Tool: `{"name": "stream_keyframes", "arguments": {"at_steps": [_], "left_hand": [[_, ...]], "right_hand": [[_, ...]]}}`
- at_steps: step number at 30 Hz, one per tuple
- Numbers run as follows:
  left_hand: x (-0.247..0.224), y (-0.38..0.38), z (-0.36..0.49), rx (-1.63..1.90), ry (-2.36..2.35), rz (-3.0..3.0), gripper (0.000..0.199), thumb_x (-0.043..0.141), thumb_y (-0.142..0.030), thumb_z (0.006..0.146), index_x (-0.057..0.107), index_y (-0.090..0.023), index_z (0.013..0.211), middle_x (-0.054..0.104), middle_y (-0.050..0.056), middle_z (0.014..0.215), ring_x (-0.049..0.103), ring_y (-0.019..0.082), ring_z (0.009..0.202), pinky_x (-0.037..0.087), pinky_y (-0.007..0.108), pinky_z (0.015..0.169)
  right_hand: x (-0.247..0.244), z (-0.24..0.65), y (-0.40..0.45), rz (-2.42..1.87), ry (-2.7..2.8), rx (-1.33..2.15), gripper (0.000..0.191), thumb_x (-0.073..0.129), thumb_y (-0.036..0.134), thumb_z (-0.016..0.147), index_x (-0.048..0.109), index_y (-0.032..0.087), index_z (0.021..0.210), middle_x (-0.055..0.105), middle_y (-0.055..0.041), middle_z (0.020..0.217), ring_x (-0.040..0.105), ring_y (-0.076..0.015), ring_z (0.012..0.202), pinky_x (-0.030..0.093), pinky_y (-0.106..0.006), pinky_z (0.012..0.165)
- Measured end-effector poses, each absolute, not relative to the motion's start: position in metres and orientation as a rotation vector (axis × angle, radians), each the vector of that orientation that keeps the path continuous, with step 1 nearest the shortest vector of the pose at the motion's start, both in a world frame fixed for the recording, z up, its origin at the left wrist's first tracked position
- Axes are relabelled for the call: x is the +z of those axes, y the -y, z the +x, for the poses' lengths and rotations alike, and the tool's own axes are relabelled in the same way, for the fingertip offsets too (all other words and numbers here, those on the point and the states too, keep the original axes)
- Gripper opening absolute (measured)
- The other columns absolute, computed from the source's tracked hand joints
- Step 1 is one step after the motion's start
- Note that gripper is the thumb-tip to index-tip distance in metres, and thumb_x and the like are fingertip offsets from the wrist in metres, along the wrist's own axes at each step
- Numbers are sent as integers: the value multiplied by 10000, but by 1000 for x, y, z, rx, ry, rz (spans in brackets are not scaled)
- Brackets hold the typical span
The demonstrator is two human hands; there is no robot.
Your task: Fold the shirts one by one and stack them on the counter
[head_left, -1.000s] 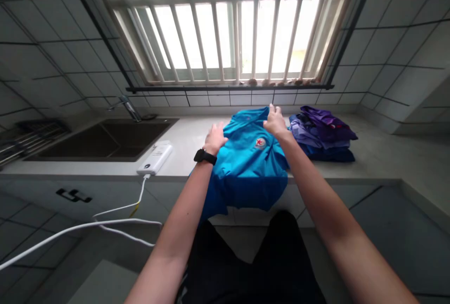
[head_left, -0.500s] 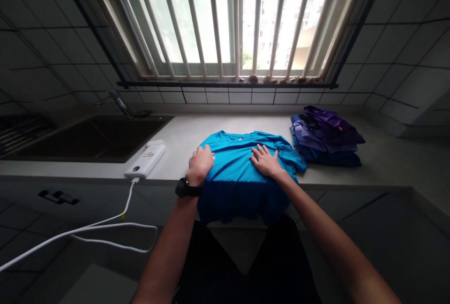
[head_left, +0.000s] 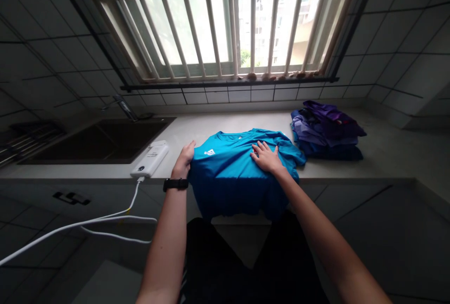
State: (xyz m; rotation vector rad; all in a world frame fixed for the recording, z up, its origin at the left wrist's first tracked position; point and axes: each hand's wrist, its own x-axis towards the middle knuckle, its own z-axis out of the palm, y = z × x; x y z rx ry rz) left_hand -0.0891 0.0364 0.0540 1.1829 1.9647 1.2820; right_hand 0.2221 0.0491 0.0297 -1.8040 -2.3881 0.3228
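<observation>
A blue T-shirt (head_left: 232, 163) lies across the counter, its lower part hanging over the front edge. A small white logo shows on its left side, and the neckline faces the window. My left hand (head_left: 184, 158), with a black watch on the wrist, grips the shirt's left edge. My right hand (head_left: 266, 157) rests on the right part of the shirt with its fingers spread.
Folded purple and blue clothes (head_left: 325, 130) are stacked to the right on the counter (head_left: 386, 154). A white power bank (head_left: 150, 159) with a white cable (head_left: 70, 226) lies left, beside a dark sink (head_left: 98, 142) with a faucet (head_left: 124, 107). A barred window is behind.
My left hand has moved left, drawing the shirt's left edge outward and uncovering the logo. My right hand stays on the shirt. The view has shifted slightly.
</observation>
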Motion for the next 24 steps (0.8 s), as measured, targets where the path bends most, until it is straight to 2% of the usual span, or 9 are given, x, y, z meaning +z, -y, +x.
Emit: {"name": "stream_keyframes", "arguments": {"at_steps": [3,6,9,12,14,16,18,20,24], "left_hand": [[64,-41,-104,1267,-2109,1141,169,561,-326,881,456,-257,768,519,-9,678,592,230,807,505,339,750],[72,-32,-122,1179,-2287,1193,155,552,-194,858,419,-259,811,511,-14,718,600,222,826,507,343,788],[76,-15,-138,1051,-2421,1327,215,563,-94,804,422,-249,850,556,12,818,623,249,998,500,372,909],[78,-2,-149,954,-2475,1357,307,669,-66,705,444,-245,810,572,22,826,614,312,1136,469,414,989],[78,1,-151,807,-2409,1370,326,767,-87,608,499,-233,723,595,9,740,678,322,989,507,393,892],[77,3,-145,695,-2234,1433,299,826,-132,532,567,-219,656,635,5,679,696,285,812,526,355,778],[76,6,-133,679,-1982,1525,234,827,-196,530,639,-211,668,695,18,699,689,250,760,531,329,743],[75,8,-118,733,-1748,1580,231,815,-245,543,703,-200,739,745,35,768,690,234,789,540,315,752],[69,12,-89,885,-1568,1427,469,812,-312,578,748,-176,1022,748,23,808,660,186,726,540,285,679]], "right_hand": [[31,222,-49,-1805,2384,329,614,235,518,1094,340,304,1659,187,-56,1777,130,-286,1643,99,-722,1258],[31,222,-48,-1796,2383,336,617,235,512,1092,340,296,1660,189,-59,1776,129,-290,1643,94,-725,1257],[31,223,-48,-1792,2376,347,615,240,510,1091,343,297,1659,193,-60,1776,130,-290,1643,88,-728,1255],[30,223,-49,-1795,2374,346,612,239,514,1092,349,304,1656,191,-56,1777,129,-287,1643,88,-724,1256],[29,223,-50,-1795,2375,345,612,239,514,1093,347,303,1657,188,-55,1777,126,-285,1643,85,-723,1257],[29,223,-50,-1792,2375,345,612,241,513,1094,344,299,1659,186,-54,1777,127,-286,1643,82,-729,1255],[29,223,-49,-1794,2374,343,612,241,509,1095,342,297,1660,186,-51,1777,128,-287,1643,82,-734,1254],[30,223,-49,-1799,2381,339,615,236,509,1095,336,293,1663,184,-51,1777,126,-287,1644,86,-732,1256],[32,223,-48,-1800,2398,334,629,222,515,1095,318,282,1671,165,-58,1779,118,-284,1645,91,-721,1261]]}}
